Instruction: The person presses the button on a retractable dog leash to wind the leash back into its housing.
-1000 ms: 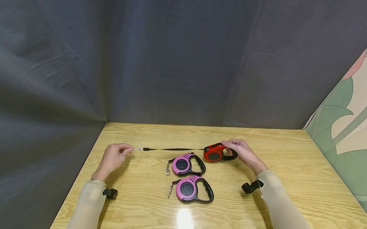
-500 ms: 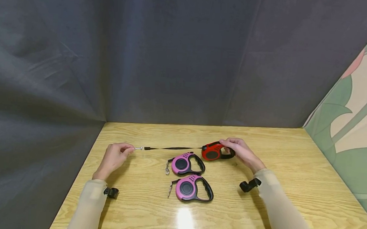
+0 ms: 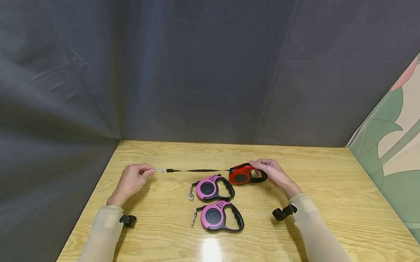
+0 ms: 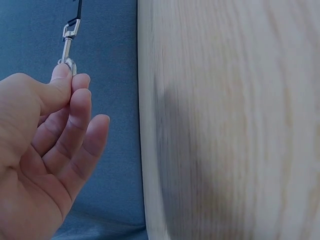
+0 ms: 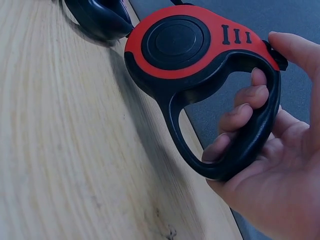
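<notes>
My right hand [image 3: 273, 174] grips the black handle of a red retractable dog leash [image 5: 215, 35], its fingers curled through the loop and the thumb at the black button on top. From the leash body a black strap [image 3: 200, 171] runs left, drawn out nearly straight, to a silver snap hook [image 4: 66, 47]. Thumb and forefinger of my left hand [image 3: 130, 182] pinch the end of that hook, the other fingers loosely bent. Just below the strap in the head view lies a pink retractable leash [image 3: 207, 188], with a second pink leash [image 3: 213, 216] nearer me.
Everything is over a wood-grain table [image 3: 159, 244]. Dark grey cloth [image 3: 199, 66] hangs behind it and along the left side. A floral panel [image 3: 407, 159] borders the right. Each wrist carries a small black camera, one of them the right camera [image 3: 284, 212].
The red leash and my right hand have shifted slightly left. My left hand with the snap hook has edged a little right, so the visible strap is shorter. Both pink leashes lie as before.
</notes>
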A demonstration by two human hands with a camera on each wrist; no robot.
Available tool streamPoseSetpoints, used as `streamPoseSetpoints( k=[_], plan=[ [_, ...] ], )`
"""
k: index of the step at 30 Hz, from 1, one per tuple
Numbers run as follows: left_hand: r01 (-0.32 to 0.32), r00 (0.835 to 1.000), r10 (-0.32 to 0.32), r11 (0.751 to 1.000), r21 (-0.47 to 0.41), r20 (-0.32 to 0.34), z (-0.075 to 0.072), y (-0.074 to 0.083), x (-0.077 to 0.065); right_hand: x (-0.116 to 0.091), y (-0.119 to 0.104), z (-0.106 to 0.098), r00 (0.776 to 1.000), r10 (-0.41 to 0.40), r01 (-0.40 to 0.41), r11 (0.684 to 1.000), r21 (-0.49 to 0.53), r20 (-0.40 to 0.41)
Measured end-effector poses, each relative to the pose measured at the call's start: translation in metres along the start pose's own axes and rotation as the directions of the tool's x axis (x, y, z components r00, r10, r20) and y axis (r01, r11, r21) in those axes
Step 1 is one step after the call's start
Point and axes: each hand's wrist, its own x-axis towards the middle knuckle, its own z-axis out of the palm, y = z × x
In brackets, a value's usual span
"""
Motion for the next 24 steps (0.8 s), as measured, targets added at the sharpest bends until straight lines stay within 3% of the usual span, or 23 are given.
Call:
streamPoseSetpoints(
  k=[24],
  plan=[
    [-0.001, 1.000, 0.001, 1.000, -0.017, 0.011, 0.0041, 0.0019, -0.0009, 0.0023, -0.0021, 0.0074, 1.000, -0.016, 0.016, 1.000, 0.019, 0.013]
  ],
)
